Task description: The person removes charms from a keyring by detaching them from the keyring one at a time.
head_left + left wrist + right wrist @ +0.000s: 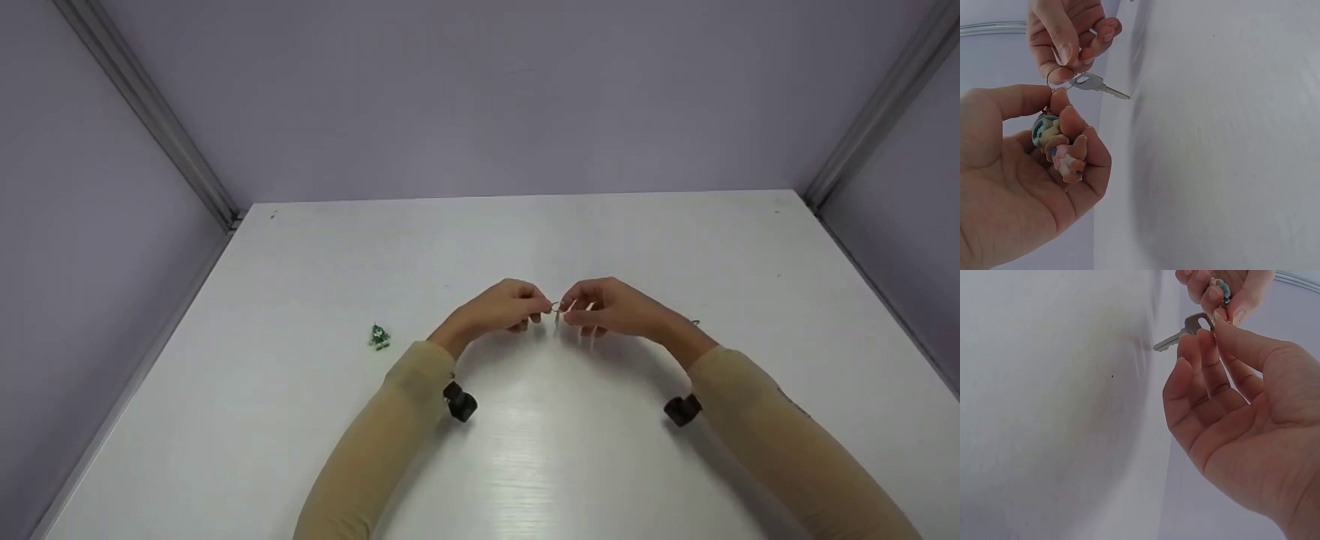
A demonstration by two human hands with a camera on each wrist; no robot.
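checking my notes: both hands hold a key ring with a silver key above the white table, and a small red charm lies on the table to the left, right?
Not quite: the small charm lying on the table is green, not red, as the head view shows. Both hands do hold the key ring with the silver key.

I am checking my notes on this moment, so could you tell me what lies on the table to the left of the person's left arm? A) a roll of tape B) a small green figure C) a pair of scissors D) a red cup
B: a small green figure lies alone on the white table, apart from the left hand.
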